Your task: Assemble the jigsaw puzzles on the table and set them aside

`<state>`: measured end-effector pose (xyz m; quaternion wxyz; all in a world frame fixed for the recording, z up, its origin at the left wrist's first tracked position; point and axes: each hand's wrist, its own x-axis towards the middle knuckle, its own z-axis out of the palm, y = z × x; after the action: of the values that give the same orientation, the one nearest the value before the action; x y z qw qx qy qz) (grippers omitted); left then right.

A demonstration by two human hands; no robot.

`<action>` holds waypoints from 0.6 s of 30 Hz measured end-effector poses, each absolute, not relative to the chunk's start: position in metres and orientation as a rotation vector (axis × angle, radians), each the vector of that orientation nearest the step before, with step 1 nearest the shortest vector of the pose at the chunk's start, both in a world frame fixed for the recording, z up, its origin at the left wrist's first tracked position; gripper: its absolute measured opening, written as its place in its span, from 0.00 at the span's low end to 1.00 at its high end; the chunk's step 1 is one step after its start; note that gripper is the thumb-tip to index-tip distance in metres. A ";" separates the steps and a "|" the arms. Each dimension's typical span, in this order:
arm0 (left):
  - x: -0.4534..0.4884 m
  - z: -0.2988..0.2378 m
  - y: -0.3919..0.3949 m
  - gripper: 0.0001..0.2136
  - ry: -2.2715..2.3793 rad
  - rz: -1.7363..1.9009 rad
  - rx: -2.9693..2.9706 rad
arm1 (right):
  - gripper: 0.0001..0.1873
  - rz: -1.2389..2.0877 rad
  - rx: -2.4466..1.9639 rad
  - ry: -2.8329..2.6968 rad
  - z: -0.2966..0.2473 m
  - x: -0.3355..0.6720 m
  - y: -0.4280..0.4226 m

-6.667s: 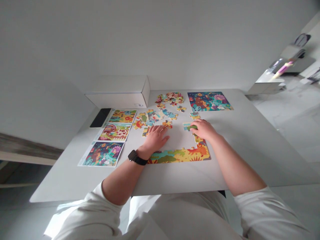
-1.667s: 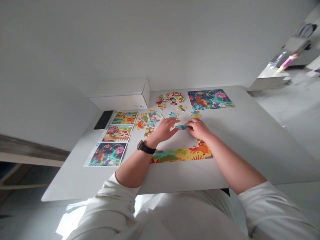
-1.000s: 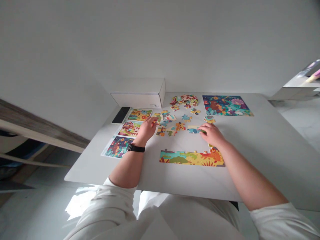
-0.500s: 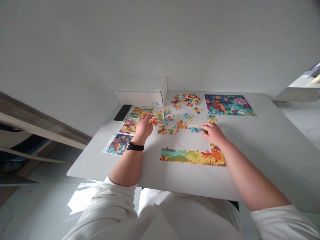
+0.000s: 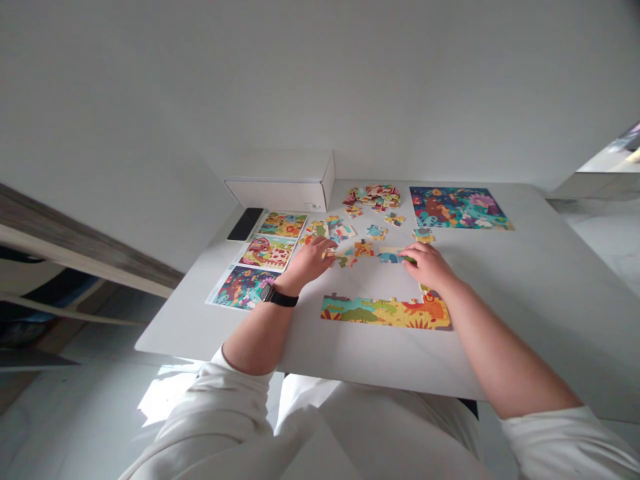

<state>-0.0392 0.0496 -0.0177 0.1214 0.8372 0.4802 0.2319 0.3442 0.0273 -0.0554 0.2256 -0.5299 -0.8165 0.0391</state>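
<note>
– What had changed?

– Left hand [image 5: 311,259] had moved right, away from the picture cards [image 5: 266,253], to loose pieces [image 5: 346,260] beyond the joined strip's [image 5: 380,312] left end. Grip: fingers bent low; could not tell whether they pinched anything.

– Right hand [image 5: 427,263]?

– Fingers at the right end of the elephant piece [image 5: 387,257], on the desk [image 5: 310,340] beyond the strip's middle. Pinched or pressed, could not tell. My reading: work had turned from cards to pieces.
</note>
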 end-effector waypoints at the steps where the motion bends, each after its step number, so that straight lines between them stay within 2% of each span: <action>1: -0.038 -0.017 0.049 0.13 1.377 0.668 2.460 | 0.16 0.104 -1.454 -2.249 -0.054 0.344 0.027; 10: -0.037 -0.031 0.052 0.16 1.320 0.534 2.502 | 0.17 0.110 -1.483 -2.250 -0.053 0.346 0.027; 18: -0.031 -0.028 0.048 0.19 1.447 0.397 2.524 | 0.16 0.093 -1.508 -2.271 -0.053 0.345 0.026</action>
<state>-0.0307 0.0481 -0.0282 0.1026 0.8550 0.4902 0.1345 0.3448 0.0262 -0.0526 0.2054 -0.5411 -0.8148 0.0334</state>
